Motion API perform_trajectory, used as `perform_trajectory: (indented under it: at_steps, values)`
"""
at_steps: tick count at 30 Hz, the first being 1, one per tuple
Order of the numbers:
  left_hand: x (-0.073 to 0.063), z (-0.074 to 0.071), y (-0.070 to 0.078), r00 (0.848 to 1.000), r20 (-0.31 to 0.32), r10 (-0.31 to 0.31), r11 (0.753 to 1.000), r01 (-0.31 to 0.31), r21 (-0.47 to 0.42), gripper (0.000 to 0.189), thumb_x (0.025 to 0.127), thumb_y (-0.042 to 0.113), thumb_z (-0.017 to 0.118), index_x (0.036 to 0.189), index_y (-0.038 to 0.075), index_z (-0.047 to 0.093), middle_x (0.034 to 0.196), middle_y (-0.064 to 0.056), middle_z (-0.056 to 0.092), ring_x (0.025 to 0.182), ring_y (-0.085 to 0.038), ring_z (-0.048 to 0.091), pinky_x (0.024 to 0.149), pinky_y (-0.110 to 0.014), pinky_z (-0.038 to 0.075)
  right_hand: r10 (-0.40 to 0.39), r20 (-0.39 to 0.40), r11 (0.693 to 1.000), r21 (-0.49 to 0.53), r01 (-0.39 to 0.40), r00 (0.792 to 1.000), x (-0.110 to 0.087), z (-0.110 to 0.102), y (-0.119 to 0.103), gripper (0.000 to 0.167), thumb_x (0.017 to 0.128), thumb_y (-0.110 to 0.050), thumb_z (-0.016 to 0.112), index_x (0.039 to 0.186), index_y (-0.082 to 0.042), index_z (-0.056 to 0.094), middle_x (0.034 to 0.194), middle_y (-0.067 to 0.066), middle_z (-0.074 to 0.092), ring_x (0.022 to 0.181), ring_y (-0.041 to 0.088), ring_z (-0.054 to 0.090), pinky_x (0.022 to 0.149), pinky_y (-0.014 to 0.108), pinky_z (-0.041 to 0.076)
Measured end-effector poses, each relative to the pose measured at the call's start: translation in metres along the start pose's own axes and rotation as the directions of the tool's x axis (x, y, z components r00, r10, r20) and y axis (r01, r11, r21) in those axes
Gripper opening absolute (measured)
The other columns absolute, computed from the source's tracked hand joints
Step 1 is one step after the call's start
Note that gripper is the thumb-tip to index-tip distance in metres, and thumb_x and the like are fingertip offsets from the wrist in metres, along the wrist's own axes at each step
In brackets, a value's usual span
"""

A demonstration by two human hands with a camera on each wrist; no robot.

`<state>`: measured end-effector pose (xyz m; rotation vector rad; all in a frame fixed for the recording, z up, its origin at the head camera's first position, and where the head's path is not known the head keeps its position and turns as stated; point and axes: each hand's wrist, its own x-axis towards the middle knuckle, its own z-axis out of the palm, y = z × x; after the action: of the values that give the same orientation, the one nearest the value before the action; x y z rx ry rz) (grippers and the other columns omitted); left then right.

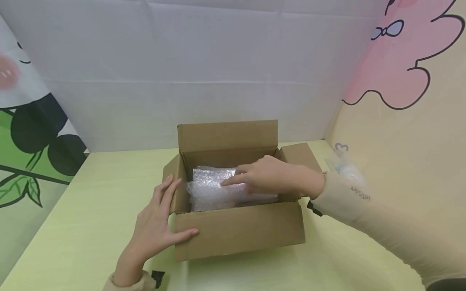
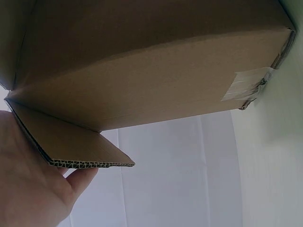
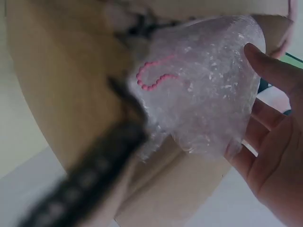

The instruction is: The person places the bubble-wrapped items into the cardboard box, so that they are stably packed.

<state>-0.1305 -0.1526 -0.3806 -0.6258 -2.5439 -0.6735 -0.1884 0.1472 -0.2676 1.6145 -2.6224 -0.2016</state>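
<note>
An open cardboard box (image 1: 240,230) stands with its flaps folded outward. Inside lies crinkled clear bubble wrap (image 1: 211,196), and a string of pink beads (image 3: 147,86) shows at it in the right wrist view. My right hand (image 1: 267,176) reaches in over the right side and holds the bubble wrap by its edge, thumb on the near face and some fingers behind. At the front left corner my left hand (image 1: 154,222) rests on the box, fingers stretched along the left flap (image 2: 71,137) and thumb on the front flap.
A small clear plastic packet (image 1: 346,167) lies right of the box on the pale yellow-green tabletop (image 1: 109,186). White cloth (image 1: 218,60) hangs behind, with printed cartoon panels at both sides. Clear tape (image 2: 246,85) crosses a box edge.
</note>
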Motion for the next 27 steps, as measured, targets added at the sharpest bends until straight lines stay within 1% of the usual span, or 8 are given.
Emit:
perform_trajectory:
  at_steps: [3, 5, 10, 16, 20, 23, 25, 27]
  values:
    - [-0.001, -0.001, 0.003, 1.0, -0.001, 0.0, 1.0, 0.0, 0.002, 0.118, 0.056, 0.063, 0.082, 0.15, 0.013, 0.032, 0.153, -0.015, 0.032, 0.074, -0.014, 0.051, 0.047, -0.019, 0.032, 0.006, 0.027, 1.0, -0.022, -0.006, 1.0, 0.0, 0.004, -0.004, 0.057, 0.087, -0.013, 0.067, 0.136, -0.038, 0.053, 0.113, -0.005, 0.064, 0.049, 0.004, 0.044, 0.041, 0.019, 0.027]
    - [-0.001, -0.002, 0.005, 1.0, -0.002, 0.0, 1.0, 0.0, 0.005, 0.118, 0.056, 0.062, 0.082, 0.15, 0.013, 0.032, 0.152, -0.015, 0.032, 0.074, -0.015, 0.051, 0.047, -0.019, 0.031, 0.026, 0.049, 0.999, -0.03, -0.025, 0.998, -0.001, 0.006, -0.007, 0.055, 0.088, -0.015, 0.066, 0.136, -0.039, 0.053, 0.112, -0.005, 0.063, 0.055, 0.006, 0.05, 0.041, 0.021, 0.028]
    - [-0.002, -0.003, 0.009, 1.0, -0.006, 0.0, 1.0, 0.0, 0.014, 0.118, 0.056, 0.063, 0.082, 0.151, 0.013, 0.031, 0.152, -0.015, 0.033, 0.073, -0.014, 0.05, 0.047, -0.019, 0.031, 0.049, 0.092, 0.998, -0.045, -0.045, 0.995, -0.003, 0.01, -0.012, 0.047, 0.09, -0.034, 0.067, 0.135, -0.038, 0.054, 0.111, -0.005, 0.065, 0.076, 0.01, 0.064, 0.044, 0.023, 0.035]
    - [-0.004, -0.004, 0.012, 1.0, -0.012, -0.001, 1.0, 0.001, 0.021, 0.118, 0.056, 0.064, 0.081, 0.15, 0.013, 0.032, 0.152, -0.015, 0.033, 0.073, -0.014, 0.049, 0.047, -0.019, 0.031, 0.009, 0.069, 0.995, -0.1, -0.002, 0.998, -0.006, 0.013, -0.013, 0.047, 0.09, -0.033, 0.067, 0.135, -0.037, 0.055, 0.11, -0.005, 0.066, 0.078, 0.012, 0.065, 0.048, 0.024, 0.042]
    - [-0.005, -0.004, 0.016, 1.0, -0.011, -0.005, 1.0, 0.005, 0.025, 0.118, 0.056, 0.064, 0.081, 0.151, 0.013, 0.032, 0.152, -0.015, 0.033, 0.072, -0.013, 0.048, 0.046, -0.018, 0.03, 0.053, 0.09, 0.998, -0.031, -0.051, 0.995, -0.014, 0.003, -0.013, 0.052, 0.09, -0.032, 0.068, 0.138, -0.036, 0.051, 0.12, -0.003, 0.063, 0.077, 0.012, 0.065, 0.046, 0.023, 0.039]
    - [-0.005, -0.004, 0.019, 1.0, -0.009, -0.005, 1.0, 0.005, 0.027, 0.118, 0.057, 0.064, 0.081, 0.151, 0.014, 0.031, 0.152, -0.015, 0.033, 0.072, -0.012, 0.048, 0.046, -0.018, 0.03, 0.095, 0.051, 0.995, 0.002, -0.095, 0.994, -0.025, -0.011, -0.008, 0.058, 0.088, -0.032, 0.07, 0.141, -0.035, 0.048, 0.124, -0.002, 0.062, 0.076, 0.01, 0.065, 0.046, 0.022, 0.037]
    - [-0.006, -0.005, 0.02, 1.0, -0.008, -0.006, 1.0, 0.006, 0.028, 0.118, 0.057, 0.064, 0.081, 0.151, 0.014, 0.03, 0.152, -0.015, 0.033, 0.072, -0.013, 0.048, 0.046, -0.018, 0.03, 0.116, -0.012, 0.993, 0.009, -0.116, 0.993, -0.034, -0.021, -0.002, 0.061, 0.086, -0.029, 0.073, 0.142, -0.033, 0.048, 0.123, -0.003, 0.063, 0.076, 0.01, 0.064, 0.046, 0.02, 0.038]
    - [-0.006, -0.005, 0.022, 1.0, -0.008, -0.006, 1.0, 0.007, 0.031, 0.118, 0.057, 0.064, 0.081, 0.151, 0.014, 0.03, 0.152, -0.015, 0.033, 0.072, -0.013, 0.048, 0.046, -0.018, 0.03, 0.155, -0.075, 0.988, 0.031, -0.153, 0.985, -0.045, -0.031, 0.006, 0.062, 0.086, -0.024, 0.073, 0.142, -0.031, 0.048, 0.121, -0.003, 0.063, 0.074, 0.009, 0.063, 0.048, 0.02, 0.039]
